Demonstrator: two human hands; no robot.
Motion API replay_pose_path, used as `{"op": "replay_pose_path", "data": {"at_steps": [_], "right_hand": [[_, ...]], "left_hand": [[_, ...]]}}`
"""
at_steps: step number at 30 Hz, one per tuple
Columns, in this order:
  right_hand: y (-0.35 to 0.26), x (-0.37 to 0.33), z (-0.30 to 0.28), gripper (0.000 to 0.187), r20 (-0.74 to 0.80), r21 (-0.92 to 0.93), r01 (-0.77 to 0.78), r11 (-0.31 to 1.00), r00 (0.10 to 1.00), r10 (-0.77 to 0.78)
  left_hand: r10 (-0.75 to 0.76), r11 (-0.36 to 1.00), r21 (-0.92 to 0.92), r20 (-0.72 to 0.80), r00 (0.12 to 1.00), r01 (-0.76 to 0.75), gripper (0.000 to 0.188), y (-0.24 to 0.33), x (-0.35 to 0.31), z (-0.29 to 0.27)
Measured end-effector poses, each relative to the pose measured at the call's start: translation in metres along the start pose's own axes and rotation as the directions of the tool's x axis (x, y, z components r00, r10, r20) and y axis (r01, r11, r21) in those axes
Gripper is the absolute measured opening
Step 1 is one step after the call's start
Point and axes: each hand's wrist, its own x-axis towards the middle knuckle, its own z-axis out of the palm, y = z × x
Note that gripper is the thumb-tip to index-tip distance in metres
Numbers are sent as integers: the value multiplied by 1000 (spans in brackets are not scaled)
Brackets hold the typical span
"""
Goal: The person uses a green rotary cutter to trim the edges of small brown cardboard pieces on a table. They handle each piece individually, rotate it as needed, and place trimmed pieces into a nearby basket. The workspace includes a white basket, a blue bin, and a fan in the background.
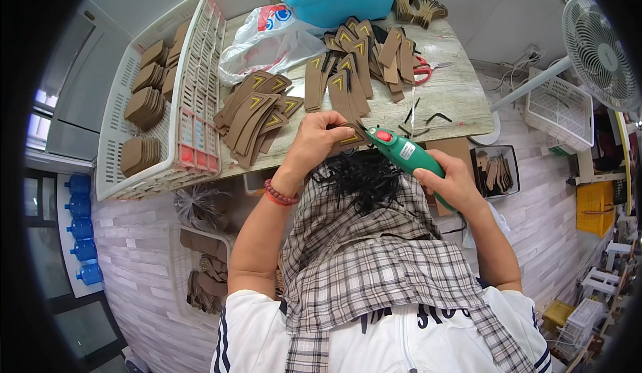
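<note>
My left hand (313, 142) pinches a brown tab (349, 136) with a yellow chevron, held at the table's near edge above my lap. In my right hand (455, 177) is a pair of green electric scissors (409, 155) with a red switch, its narrow tip at the tab's right edge. Whether the blades touch the tab is too small to tell. Black trimmings (364, 184) lie heaped on my plaid apron (374, 272) just below. On the table, a pile of chevron tabs (254, 120) lies left of my left hand, and more tabs (340, 92) lie beyond it.
A white crate (194, 105) with stacked brown pieces stands at the left. Farther back are a plastic bag (267, 48) and a blue bin (341, 5). Red-handled scissors (422, 72) and black scraps (438, 117) lie at the right. A fan (602, 38) stands beyond the table.
</note>
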Motion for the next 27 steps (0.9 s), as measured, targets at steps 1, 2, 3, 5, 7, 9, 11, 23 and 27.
{"op": "replay_pose_path", "data": {"at_steps": [1,2,3,5,7,9,11,23,27], "right_hand": [[-2,1,1,33,7,-2,-11,1000,1000,11],[-3,3,2,33,6,-10,5,1000,1000,-5],[-5,4,4,33,5,-19,21,1000,1000,-21],[-5,8,7,33,-8,-24,43,999,999,-43],[-4,12,10,33,-23,-18,62,998,998,-62],[-2,12,7,34,0,-19,17,1000,1000,-17],[-4,8,5,35,9,-27,-22,999,1000,22],[-1,14,9,33,28,-19,1,1000,1000,0],[-3,11,9,33,24,-24,-19,1000,1000,19]], "left_hand": [[-7,1000,1,14,1000,7,11,-3,1,0],[-14,1000,2,28,1000,14,11,-6,1,-1],[-20,1000,3,41,999,20,11,-8,2,-1],[-15,1000,-19,28,999,15,10,-2,0,1],[-29,998,-61,31,999,31,10,-1,-1,-1],[-71,995,-77,3,997,71,8,4,-5,-7],[-55,996,-65,-23,998,54,6,6,-5,-13],[-78,996,-49,12,997,78,7,-4,-3,-17],[-81,994,-77,4,997,81,6,-1,-5,-19]]}}
